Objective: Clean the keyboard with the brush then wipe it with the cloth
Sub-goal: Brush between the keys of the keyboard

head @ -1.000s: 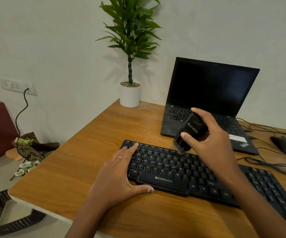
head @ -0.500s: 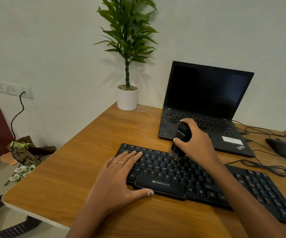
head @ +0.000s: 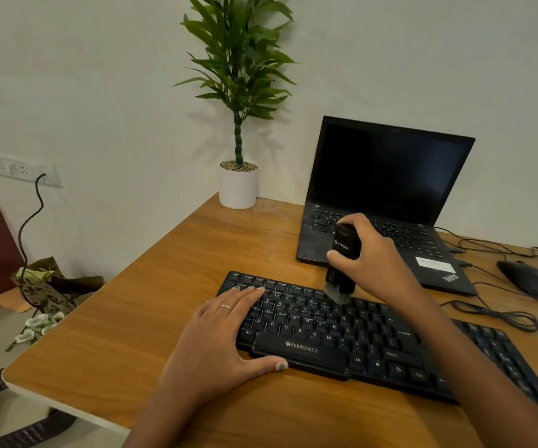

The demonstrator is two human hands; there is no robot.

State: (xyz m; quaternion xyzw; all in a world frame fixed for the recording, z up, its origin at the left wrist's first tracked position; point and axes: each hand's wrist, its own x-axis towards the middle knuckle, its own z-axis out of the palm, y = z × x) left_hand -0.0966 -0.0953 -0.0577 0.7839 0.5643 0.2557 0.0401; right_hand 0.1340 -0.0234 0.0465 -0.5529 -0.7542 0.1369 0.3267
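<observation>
A black Zebronics keyboard [head: 342,334] lies across the wooden desk [head: 131,318]. My right hand [head: 377,263] grips a black block-shaped brush [head: 342,266] held upright, its bristles down on the upper key rows near the keyboard's middle. My left hand [head: 219,337] lies flat on the keyboard's left end, fingers straight over the keys and the thumb along its front edge. No cloth is in view.
An open black laptop [head: 387,195] stands behind the keyboard. A white potted plant [head: 238,185] sits at the desk's back corner. A black mouse [head: 526,279] and loose cables [head: 500,315] lie at the right. The desk's left edge drops to the floor.
My right hand has brought the brush down from above the keys onto the upper rows. My left hand has stayed flat on the keyboard's left end.
</observation>
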